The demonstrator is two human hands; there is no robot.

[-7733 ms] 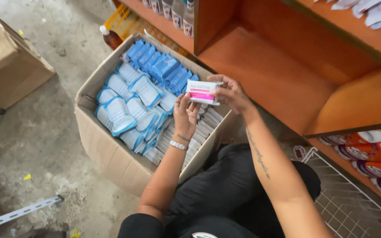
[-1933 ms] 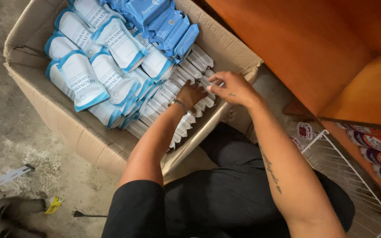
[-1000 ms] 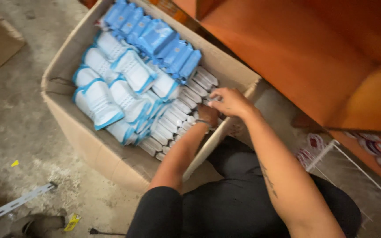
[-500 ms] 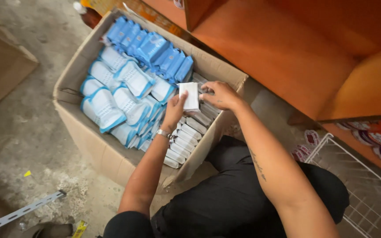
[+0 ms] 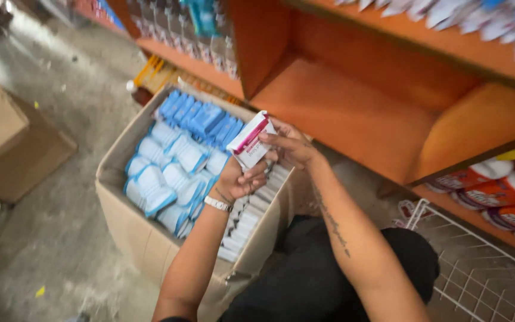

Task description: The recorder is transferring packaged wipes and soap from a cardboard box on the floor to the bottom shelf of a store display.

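Both hands (image 5: 266,161) hold small box (image 5: 250,141) above carton (image 5: 132,220).

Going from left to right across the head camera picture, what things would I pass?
Closed brown cardboard box → open carton of blue and white packs → left hand and right hand, both holding a small white and pink box → empty orange shelf → white wire rack.

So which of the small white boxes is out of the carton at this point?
The white box with a pink stripe, held up between the left hand and right hand. The other white boxes stand packed in a row inside the cardboard carton.
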